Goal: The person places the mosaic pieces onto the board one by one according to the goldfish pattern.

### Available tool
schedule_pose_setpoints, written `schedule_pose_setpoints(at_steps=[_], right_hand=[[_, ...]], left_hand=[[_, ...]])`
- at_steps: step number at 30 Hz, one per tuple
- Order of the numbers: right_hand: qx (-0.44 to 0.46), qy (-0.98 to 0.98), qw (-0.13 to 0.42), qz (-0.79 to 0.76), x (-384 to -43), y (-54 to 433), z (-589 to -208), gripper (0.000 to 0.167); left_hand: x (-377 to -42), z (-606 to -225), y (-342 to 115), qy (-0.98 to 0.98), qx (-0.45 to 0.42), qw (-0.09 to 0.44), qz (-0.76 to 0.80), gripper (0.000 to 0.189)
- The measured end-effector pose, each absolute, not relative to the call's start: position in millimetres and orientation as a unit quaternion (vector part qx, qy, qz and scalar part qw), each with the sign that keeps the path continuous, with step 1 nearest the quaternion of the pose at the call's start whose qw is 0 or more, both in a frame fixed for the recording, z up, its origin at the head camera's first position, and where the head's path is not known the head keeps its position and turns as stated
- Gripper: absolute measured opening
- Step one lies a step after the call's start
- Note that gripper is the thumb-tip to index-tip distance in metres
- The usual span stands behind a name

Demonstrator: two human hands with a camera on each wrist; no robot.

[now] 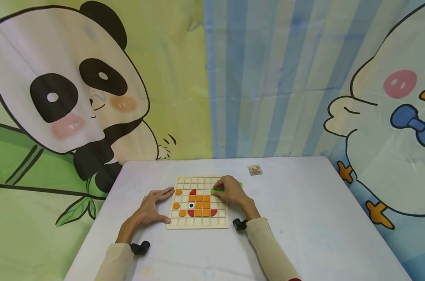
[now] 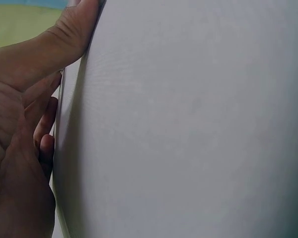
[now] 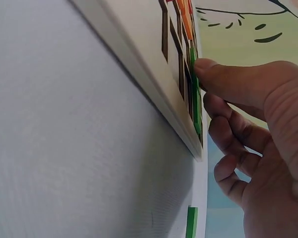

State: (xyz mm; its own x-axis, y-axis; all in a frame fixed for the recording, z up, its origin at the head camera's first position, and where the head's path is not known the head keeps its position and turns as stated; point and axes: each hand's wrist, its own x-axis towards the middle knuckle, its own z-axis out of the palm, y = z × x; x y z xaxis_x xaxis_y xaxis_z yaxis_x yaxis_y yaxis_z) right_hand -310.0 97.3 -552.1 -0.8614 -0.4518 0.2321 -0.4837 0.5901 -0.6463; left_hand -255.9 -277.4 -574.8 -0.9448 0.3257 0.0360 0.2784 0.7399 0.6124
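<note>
A cream square grid board (image 1: pixel 198 223) lies on the table, holding orange squares and discs, red rounded pieces and a white eye tile (image 1: pixel 191 205). My left hand (image 1: pixel 149 208) spreads along its left edge, thumb at the near corner and fingertips farther up; the left wrist view shows the thumb (image 2: pixel 64 39) at the edge. Over the board's upper right, my right hand (image 1: pixel 231 191) pinches a green strip (image 3: pixel 195 94) between thumb and forefinger. The strip lies close over the grid cells, and its far side is hidden by the fingers.
Another green piece (image 3: pixel 191 223) lies on the table past the board's right edge. A small patterned card (image 1: pixel 255 170) sits toward the back of the white table (image 1: pixel 303 218). Behind it hangs a cartoon curtain (image 1: pixel 268 78). Each wrist wears a black camera (image 1: pixel 140 248).
</note>
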Motion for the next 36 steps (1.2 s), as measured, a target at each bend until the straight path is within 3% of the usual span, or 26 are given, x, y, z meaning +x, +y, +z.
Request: schedule_pose_setpoints(at_steps=[6, 10, 17, 21, 26, 32, 36], right_hand=[[0.259, -0.893, 0.018, 0.368, -308, 95, -554, 0.016], [0.245, -0.901, 0.021, 0.359, -306, 99, -553, 0.024], [0.177, -0.923, 0.074, 0.334, -308, 127, -543, 0.038], [0.129, -0.94, 0.071, 0.307, -308, 146, -544, 0.046], [0.112, -0.945, 0.043, 0.303, -307, 158, -548, 0.041], [0.122, -0.943, 0.056, 0.304, -308, 167, -546, 0.042], [0.121, -0.94, 0.044, 0.317, -308, 171, -544, 0.033]], left_hand=[[-255, -574, -278, 0.932, 0.159, 0.041, 0.324, 0.124], [-253, -574, -279, 0.934, 0.159, 0.042, 0.317, 0.124], [-254, -573, -280, 0.929, 0.169, 0.032, 0.327, 0.125], [-256, -573, -278, 0.933, 0.163, 0.038, 0.319, 0.124], [-256, -574, -277, 0.937, 0.155, 0.04, 0.31, 0.123], [-258, -575, -277, 0.935, 0.162, 0.037, 0.315, 0.124], [-258, -575, -278, 0.935, 0.158, 0.04, 0.315, 0.124]])
